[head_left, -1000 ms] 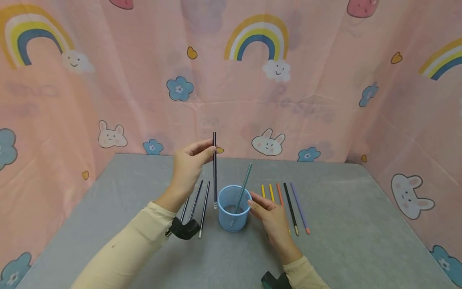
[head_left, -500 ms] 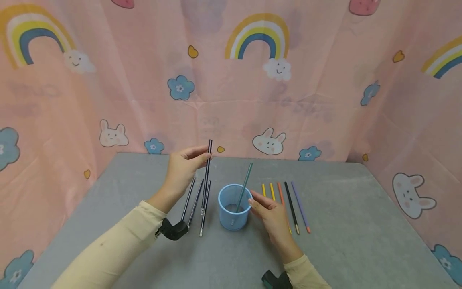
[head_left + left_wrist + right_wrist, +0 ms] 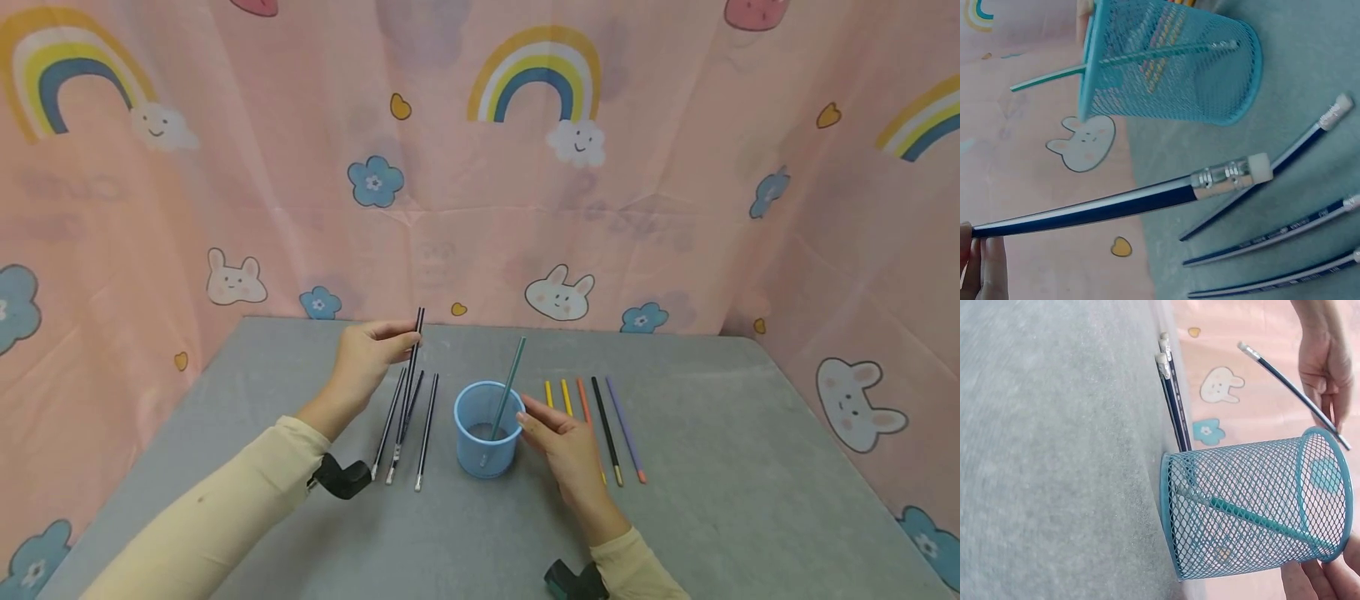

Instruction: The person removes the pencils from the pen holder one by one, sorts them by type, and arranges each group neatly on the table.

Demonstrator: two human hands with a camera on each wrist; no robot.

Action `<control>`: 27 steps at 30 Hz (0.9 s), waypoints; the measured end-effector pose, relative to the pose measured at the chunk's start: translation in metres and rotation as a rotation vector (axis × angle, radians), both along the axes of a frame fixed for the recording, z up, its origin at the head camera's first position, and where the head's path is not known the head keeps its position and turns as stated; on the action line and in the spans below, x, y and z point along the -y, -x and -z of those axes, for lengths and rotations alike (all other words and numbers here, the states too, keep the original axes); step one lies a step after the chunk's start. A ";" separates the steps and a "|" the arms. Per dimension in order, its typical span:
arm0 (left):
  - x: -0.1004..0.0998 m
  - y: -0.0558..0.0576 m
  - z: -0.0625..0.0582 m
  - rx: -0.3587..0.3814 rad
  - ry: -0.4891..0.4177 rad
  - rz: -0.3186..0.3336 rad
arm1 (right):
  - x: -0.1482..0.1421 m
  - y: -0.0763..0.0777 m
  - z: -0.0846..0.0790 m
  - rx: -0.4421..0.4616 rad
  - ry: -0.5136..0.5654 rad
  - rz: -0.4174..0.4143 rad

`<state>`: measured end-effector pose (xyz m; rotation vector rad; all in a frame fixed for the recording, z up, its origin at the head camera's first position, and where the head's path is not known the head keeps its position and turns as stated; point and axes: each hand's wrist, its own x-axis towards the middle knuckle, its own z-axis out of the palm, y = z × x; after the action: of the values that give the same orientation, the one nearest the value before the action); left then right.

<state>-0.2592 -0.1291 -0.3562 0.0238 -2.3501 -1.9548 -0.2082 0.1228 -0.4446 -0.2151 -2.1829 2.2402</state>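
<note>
My left hand point(image 3: 358, 360) pinches a dark blue-and-white striped pencil point(image 3: 1104, 207) near its upper end. The pencil's white eraser points down, and in the head view it hangs over several similar striped pencils point(image 3: 427, 433) lying on the table left of the cup. With thumb and fingers, my right hand point(image 3: 567, 457) grips the rim of a light blue mesh pencil cup point(image 3: 483, 460) standing upright. A green pencil point(image 3: 512, 373) leans inside the cup, its eraser end at the bottom, as the right wrist view shows through the mesh.
Right of the cup lies a row of pencils: yellow ones point(image 3: 566, 398), a red-orange one point(image 3: 582, 400), a black one point(image 3: 606, 433) and a purple one point(image 3: 625, 429). My right hand partly covers some of them. A pink patterned cloth point(image 3: 480, 225) rises behind the grey table point(image 3: 720, 467).
My left hand has moved left and down with the striped pencil, from beside the cup to over the pencils on the left. My right hand and the cup have stayed in place.
</note>
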 end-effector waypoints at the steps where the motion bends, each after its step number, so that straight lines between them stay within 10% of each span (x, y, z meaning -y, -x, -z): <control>1: 0.001 0.000 0.001 0.013 0.015 -0.002 | 0.000 0.000 0.000 0.000 0.002 -0.001; 27: 0.034 0.016 0.033 0.170 0.181 -0.029 | -0.001 -0.003 -0.001 -0.039 0.000 -0.019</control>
<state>-0.2754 -0.1632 -0.3897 0.2194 -2.6083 -1.7850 -0.2055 0.1238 -0.4438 -0.1499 -2.1752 2.2339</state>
